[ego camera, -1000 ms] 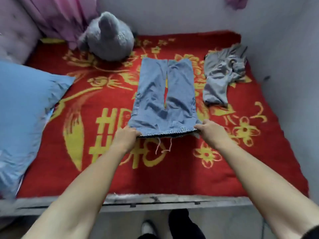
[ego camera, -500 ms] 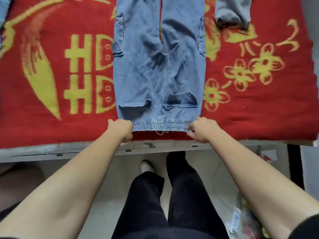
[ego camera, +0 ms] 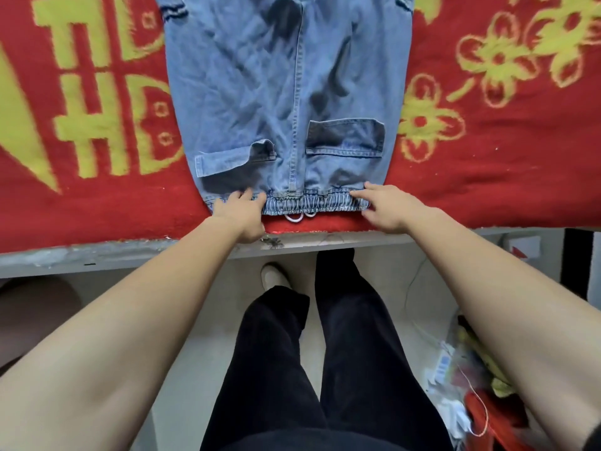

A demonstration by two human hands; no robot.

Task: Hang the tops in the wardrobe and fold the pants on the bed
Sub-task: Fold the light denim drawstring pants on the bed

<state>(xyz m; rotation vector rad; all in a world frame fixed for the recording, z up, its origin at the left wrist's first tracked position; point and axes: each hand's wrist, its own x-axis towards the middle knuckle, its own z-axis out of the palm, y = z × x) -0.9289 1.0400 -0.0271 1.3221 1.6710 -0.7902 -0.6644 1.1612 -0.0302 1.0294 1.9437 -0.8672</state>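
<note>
The jeans (ego camera: 286, 92) lie flat on the bed's red blanket (ego camera: 487, 177), back pockets up, their waistband (ego camera: 312, 205) just inside the bed's near edge (ego camera: 97, 255). Your left hand (ego camera: 240, 216) rests on the waistband's left end, fingers (ego camera: 245, 194) straight and spread, gripping nothing. Your right hand (ego camera: 387, 209) touches the right end, fingers (ego camera: 361, 193) also straight and flat on the denim. A white drawstring (ego camera: 294, 218) pokes out between your hands. Below the edge are your black trousers (ego camera: 357, 353) and a pale shoe (ego camera: 274, 276), with clutter (ego camera: 455, 369) on the floor to your right.
</note>
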